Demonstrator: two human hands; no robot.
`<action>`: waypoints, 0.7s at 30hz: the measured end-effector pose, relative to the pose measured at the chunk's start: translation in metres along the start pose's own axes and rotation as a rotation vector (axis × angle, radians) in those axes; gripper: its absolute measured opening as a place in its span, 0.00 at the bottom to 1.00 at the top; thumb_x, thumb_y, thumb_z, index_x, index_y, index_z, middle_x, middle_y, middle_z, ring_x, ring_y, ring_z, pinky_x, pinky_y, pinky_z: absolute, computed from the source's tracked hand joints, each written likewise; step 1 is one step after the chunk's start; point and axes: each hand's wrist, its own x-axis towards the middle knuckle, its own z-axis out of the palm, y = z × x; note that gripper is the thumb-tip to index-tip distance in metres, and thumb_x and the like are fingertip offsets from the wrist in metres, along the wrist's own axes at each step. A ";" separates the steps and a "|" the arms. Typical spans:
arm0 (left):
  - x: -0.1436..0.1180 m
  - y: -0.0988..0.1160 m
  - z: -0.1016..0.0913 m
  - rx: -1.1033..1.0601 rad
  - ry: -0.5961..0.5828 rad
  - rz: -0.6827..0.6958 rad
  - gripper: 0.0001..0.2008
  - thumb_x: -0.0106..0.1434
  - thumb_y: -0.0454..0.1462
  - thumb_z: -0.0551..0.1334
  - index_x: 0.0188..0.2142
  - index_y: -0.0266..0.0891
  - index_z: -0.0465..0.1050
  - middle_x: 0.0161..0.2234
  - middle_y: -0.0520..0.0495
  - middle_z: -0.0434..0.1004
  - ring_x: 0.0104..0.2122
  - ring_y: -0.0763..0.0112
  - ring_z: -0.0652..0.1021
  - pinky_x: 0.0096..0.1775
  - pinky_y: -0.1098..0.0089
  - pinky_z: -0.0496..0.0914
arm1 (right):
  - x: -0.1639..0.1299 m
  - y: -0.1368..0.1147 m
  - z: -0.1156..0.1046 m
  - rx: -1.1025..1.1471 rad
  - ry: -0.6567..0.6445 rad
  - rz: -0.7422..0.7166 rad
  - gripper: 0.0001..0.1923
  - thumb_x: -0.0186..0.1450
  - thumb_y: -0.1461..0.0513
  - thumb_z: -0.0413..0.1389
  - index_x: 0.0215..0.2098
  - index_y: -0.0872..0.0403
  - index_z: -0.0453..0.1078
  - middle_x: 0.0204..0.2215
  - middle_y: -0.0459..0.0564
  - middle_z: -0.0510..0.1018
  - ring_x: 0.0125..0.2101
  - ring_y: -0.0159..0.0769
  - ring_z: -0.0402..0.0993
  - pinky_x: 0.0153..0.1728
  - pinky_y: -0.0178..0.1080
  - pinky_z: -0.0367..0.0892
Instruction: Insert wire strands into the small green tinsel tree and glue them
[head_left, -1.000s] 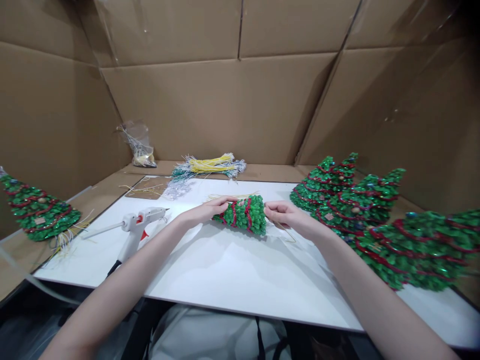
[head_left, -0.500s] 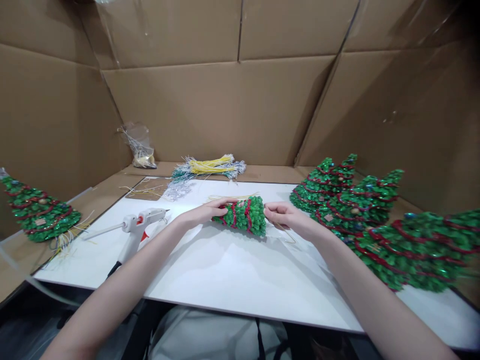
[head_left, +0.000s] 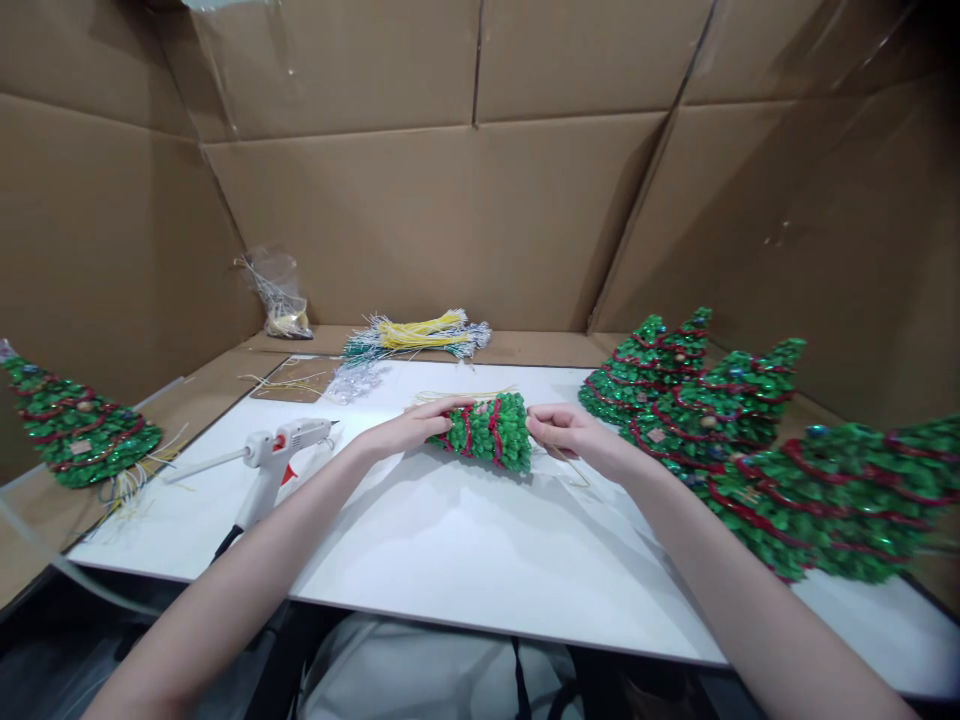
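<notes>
A small green Christmas tree (head_left: pixel 491 432) with red garland lies on its side above the white board, its wide base towards the right. My left hand (head_left: pixel 424 425) is closed around its narrow end, which the fingers hide. Close against the base, my right hand (head_left: pixel 559 428) is pinched shut. A thin yellowish strand (head_left: pixel 576 472) comes out below those fingers and bends towards the board. What lies right between the fingertips is hard to make out. Behind the tree rest several thin yellowish strands (head_left: pixel 480 391).
Several decorated trees (head_left: pixel 720 410) crowd the right side, and another tree (head_left: pixel 82 430) stands far left. A white glue gun (head_left: pixel 270 460) rests left of my left forearm. Bundled yellow and white stems (head_left: pixel 420 332) and a clear plastic bag (head_left: pixel 281 295) sit before the cardboard wall (head_left: pixel 420 220).
</notes>
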 end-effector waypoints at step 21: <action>0.000 0.003 0.002 0.108 0.046 -0.058 0.26 0.59 0.35 0.48 0.57 0.46 0.60 0.60 0.56 0.58 0.59 0.64 0.59 0.60 0.63 0.51 | -0.001 -0.001 0.001 -0.005 0.000 0.000 0.26 0.58 0.44 0.53 0.19 0.54 0.52 0.14 0.38 0.51 0.15 0.23 0.45 0.17 0.34 0.38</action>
